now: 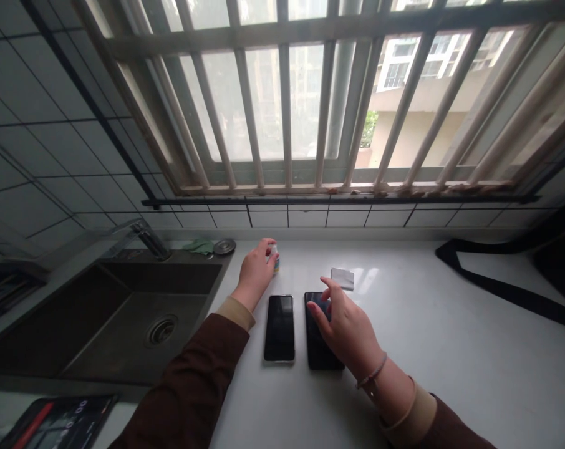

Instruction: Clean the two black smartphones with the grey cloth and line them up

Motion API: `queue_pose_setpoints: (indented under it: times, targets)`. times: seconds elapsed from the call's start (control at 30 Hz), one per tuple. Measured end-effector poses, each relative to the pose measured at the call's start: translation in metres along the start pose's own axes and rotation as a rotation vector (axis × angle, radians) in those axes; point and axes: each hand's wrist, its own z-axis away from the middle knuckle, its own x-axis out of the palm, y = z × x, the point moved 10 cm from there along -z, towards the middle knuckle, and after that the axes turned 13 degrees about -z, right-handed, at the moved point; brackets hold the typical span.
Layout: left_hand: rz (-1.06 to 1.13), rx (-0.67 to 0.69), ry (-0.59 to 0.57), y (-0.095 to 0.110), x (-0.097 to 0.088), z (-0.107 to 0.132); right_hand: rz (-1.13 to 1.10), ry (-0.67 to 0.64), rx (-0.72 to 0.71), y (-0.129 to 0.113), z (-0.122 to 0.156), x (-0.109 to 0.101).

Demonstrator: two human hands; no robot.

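Observation:
My left hand (255, 272) is closed around a small white bottle (274, 255) standing on the white counter (432, 337), just beyond the phones. Two dark-screened phones lie side by side in front of me: the left phone (279, 328) and the right phone (320, 355). My right hand (345, 327) hovers over the right phone with fingers spread and curled, thumb and fingertips near its upper edge, holding nothing. A small folded white cloth (342, 278) lies just beyond that hand.
A dark sink (100, 318) with a tap (144, 238) is set into the counter at left; a drain cover (224, 246) and a green rag (199, 246) lie behind it. A black bag strap (497, 284) crosses the counter at right. A barred window (310, 93) is ahead.

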Motion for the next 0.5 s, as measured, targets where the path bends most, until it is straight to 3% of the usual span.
queue_pose_setpoints:
  times: [0.17,0.5]
  targets:
    - [-0.016,-0.013,-0.011,-0.0062,0.0094,0.0008,0.01,0.0,-0.006,-0.0015,-0.001,-0.0009]
    - [-0.008,-0.016,0.006,-0.0112,0.0041,0.0023,0.003,-0.043,0.055,0.0041,-0.0016,0.0035]
